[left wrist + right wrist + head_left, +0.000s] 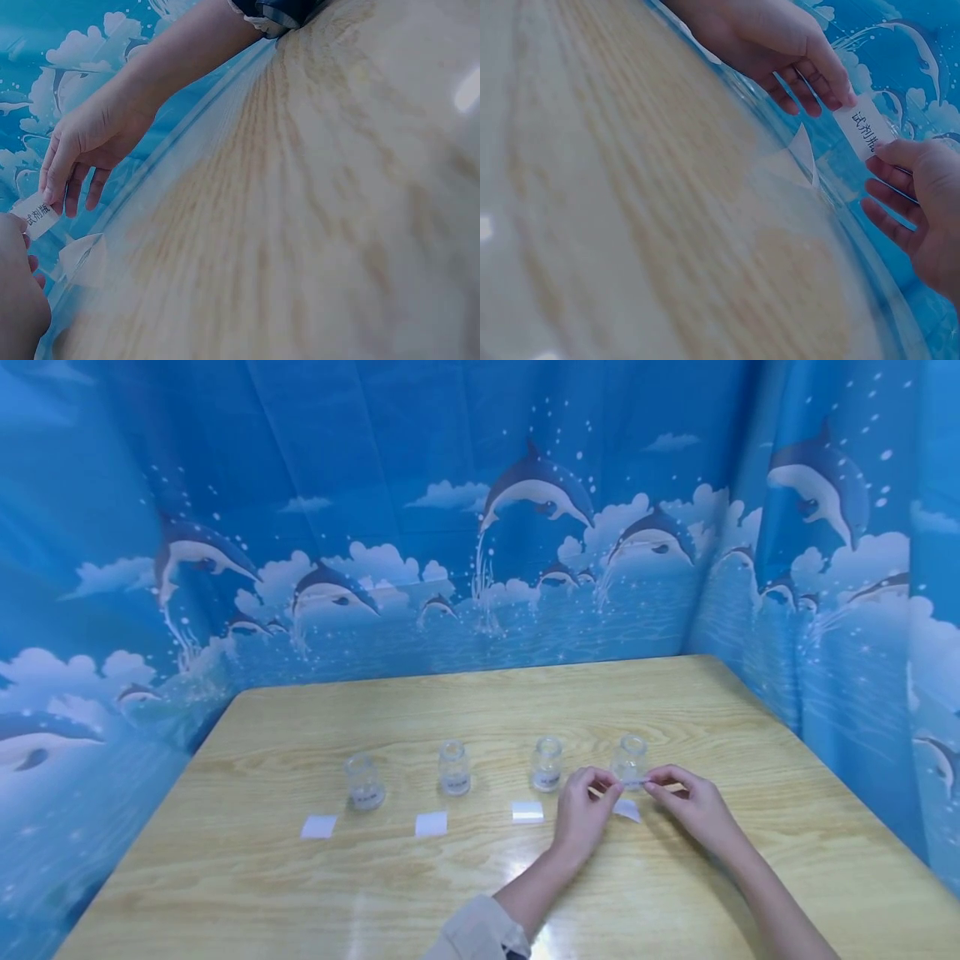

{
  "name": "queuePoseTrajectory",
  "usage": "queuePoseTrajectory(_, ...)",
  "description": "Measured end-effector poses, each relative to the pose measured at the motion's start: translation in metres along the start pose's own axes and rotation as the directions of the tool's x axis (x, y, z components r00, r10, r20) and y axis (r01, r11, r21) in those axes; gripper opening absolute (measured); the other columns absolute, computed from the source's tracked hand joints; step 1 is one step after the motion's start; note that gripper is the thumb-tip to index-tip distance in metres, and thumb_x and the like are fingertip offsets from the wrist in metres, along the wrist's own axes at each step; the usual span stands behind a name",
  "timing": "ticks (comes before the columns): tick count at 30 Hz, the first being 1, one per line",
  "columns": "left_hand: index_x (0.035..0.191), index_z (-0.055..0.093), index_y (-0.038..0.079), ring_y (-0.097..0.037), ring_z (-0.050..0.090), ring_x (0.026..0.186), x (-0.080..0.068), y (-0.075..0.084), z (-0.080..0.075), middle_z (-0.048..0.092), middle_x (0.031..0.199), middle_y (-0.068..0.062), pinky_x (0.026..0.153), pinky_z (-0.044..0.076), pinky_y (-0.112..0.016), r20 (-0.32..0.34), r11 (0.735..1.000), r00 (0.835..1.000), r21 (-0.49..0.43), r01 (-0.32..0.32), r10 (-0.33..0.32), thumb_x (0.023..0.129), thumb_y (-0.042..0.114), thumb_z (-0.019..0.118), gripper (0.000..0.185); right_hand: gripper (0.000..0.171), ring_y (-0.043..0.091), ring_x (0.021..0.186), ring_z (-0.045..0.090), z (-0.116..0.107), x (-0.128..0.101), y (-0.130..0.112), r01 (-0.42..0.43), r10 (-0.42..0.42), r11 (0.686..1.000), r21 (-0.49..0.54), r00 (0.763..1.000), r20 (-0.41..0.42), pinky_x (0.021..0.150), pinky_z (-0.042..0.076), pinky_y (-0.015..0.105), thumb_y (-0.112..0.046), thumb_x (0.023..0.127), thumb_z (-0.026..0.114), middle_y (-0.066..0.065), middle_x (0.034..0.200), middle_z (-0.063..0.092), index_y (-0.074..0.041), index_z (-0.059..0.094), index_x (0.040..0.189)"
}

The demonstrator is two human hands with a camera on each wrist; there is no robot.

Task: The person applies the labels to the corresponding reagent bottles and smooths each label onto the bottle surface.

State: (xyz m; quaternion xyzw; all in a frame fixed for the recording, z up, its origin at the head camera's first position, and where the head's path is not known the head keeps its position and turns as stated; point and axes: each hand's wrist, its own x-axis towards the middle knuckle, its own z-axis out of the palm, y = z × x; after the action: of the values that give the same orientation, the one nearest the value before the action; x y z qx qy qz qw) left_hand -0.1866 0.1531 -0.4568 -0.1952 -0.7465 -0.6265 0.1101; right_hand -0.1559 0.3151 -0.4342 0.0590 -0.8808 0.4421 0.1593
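Both hands hold one small white label (633, 786) with printed characters just above the table. My left hand (609, 788) pinches its left end and my right hand (654, 784) pinches its right end. In the right wrist view the label (866, 126) is stretched between my left hand (821, 71) and my right hand (904, 161). Right behind the label stands the rightmost of several small clear glass vials (630, 758). A white backing paper (627, 811) lies under the hands, one corner curled up.
Three more vials (547, 764) (453, 768) (365, 782) stand in a row on the wooden table (480, 710), each with a white paper square (527, 811) (431, 823) (318, 827) in front. A blue dolphin curtain (480, 527) encloses the back and sides.
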Motion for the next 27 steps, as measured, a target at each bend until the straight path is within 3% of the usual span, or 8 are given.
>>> queuePoseTrajectory(5,0.076,0.057,0.019,-0.001,0.046,0.064,0.004,-0.002,0.005,0.050,0.073,0.014,0.054,0.041,-0.015,-0.005,1.000,1.000,0.008,0.027,-0.027,0.072,0.023,0.061,0.007,0.022,0.020,0.067,0.056,0.000,0.001,0.004,-0.029,0.029,0.999,0.017,0.999,-0.032,0.056,0.046,0.022,-0.025,0.078,0.056,0.005,0.082,0.056,-0.007,0.057,0.090)
queuePoseTrajectory(11,0.076,0.057,0.019,-0.001,0.046,0.064,0.007,-0.002,0.009,0.049,0.075,0.013,0.054,0.041,-0.015,-0.021,0.999,1.000,0.039,0.019,-0.018,0.072,0.023,0.061,0.007,0.022,0.009,0.070,0.051,0.002,0.003,0.004,-0.013,0.012,1.000,-0.013,0.995,-0.095,0.057,0.045,0.018,-0.022,0.076,0.058,0.006,0.078,0.056,-0.004,0.057,0.089)
queuePoseTrajectory(17,0.076,0.056,0.023,-0.005,0.045,0.071,0.006,-0.005,0.012,0.047,0.081,0.012,0.056,0.039,-0.015,-0.045,0.990,0.999,0.141,0.024,-0.018,0.071,0.025,0.062,0.008,0.021,0.008,0.073,0.049,0.003,0.001,0.003,-0.031,0.031,1.000,0.003,0.994,-0.102,0.058,0.045,0.017,-0.021,0.077,0.057,0.006,0.081,0.054,-0.003,0.056,0.086)
queuePoseTrajectory(23,0.076,0.055,0.025,-0.008,0.044,0.090,0.007,-0.006,0.015,0.048,0.099,0.010,0.073,0.040,-0.023,-0.065,0.970,0.998,0.242,-0.008,0.024,0.071,0.025,0.062,0.008,0.019,0.005,0.080,0.047,0.007,0.002,0.009,-0.006,0.014,0.997,0.076,0.994,-0.104,0.065,0.044,0.016,-0.017,0.077,0.058,0.009,0.090,0.051,-0.001,0.055,0.086)
queuePoseTrajectory(27,0.077,0.055,0.023,-0.011,0.044,0.098,0.008,-0.007,0.016,0.048,0.108,0.007,0.081,0.037,-0.027,-0.047,0.969,0.998,0.244,-0.023,0.036,0.072,0.022,0.061,0.008,0.018,0.003,0.084,0.047,0.010,0.003,0.013,0.010,-0.003,0.997,0.071,0.995,-0.103,0.072,0.039,0.012,-0.016,0.076,0.058,0.010,0.098,0.050,-0.001,0.054,0.085)
